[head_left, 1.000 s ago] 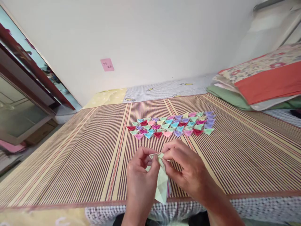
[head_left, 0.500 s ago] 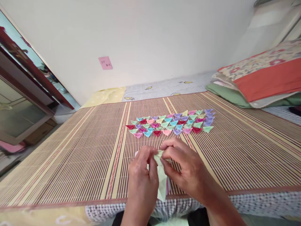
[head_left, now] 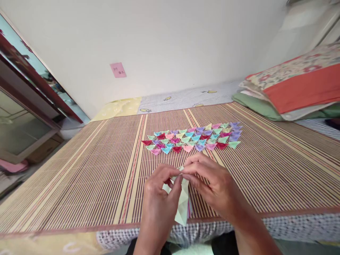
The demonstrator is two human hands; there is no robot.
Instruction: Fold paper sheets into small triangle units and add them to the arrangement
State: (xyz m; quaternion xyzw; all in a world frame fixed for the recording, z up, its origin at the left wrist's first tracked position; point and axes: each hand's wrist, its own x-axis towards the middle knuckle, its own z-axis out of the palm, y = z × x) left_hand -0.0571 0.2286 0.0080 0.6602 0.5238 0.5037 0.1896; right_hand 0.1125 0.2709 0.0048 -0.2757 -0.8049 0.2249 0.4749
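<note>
Between my two hands is a pale green sheet of paper, creased and partly folded, with a pointed corner hanging toward the mat's front edge. My left hand pinches its upper part from the left, thumb against fingers. From the right, my right hand pinches the same paper, and the fingertips of both hands meet at its top. Coloured paper edges peek out beneath the sheet on its right; my hands hide most of what lies under it. Beyond my hands, small folded paper pieces in many colours lie in several rows.
A striped bamboo mat covers the bed. Folded bedding in orange, floral and green is piled at the right. On the white wall behind hangs a pink note. A doorway and a glass-fronted cabinet stand at the left.
My fingertips have come closer together at the top of the green paper, and my left thumb has moved up. The rows of folded pieces are unchanged.
</note>
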